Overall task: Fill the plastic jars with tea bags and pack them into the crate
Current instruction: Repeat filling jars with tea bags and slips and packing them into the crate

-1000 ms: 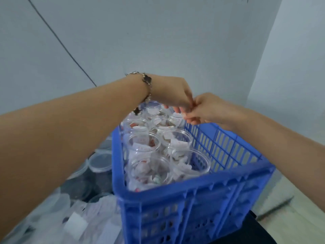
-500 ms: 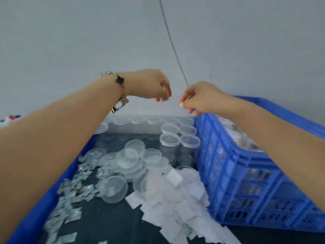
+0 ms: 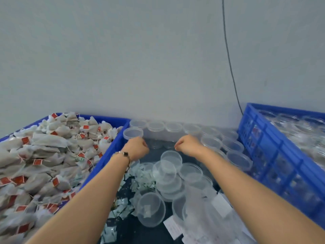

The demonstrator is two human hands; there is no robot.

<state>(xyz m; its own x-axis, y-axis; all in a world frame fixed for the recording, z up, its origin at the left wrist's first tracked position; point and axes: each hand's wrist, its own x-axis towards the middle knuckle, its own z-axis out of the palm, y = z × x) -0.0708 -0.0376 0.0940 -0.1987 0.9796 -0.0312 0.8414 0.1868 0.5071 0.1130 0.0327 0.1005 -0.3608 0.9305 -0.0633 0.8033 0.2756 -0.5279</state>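
Your left hand [image 3: 136, 148]: raised over the dark work surface, fingers curled loosely inward, nothing visible in them. A bracelet [image 3: 123, 154] sits at the wrist.
Your right hand [image 3: 189, 144]: level with the left and well apart from it, fingers curled under; whether thumb and forefinger pinch something small cannot be told.
Empty jars [image 3: 173, 132]: a row of clear plastic tubs standing upright along the wall, just beyond both sets of knuckles; one at the left end [image 3: 133, 133] lies nearest your left hand, almost touching it.
Loose jars and lids [image 3: 171, 170]: a tumbled heap below and between your forearms, some tilted, some mouth-up.
Key relation: the upright row lies straight ahead of your fingers, mouths up; judged from this, either hand reaches it by opening and moving forward, the left being closer to a jar.
Tea bags [image 3: 44, 155]: heaped in the blue tray [image 3: 115, 147] to your left, red tags showing.
Crate [image 3: 274, 147]: blue, to your right, jars already standing inside.
Paper slips [image 3: 173, 226]: scattered near your right forearm.
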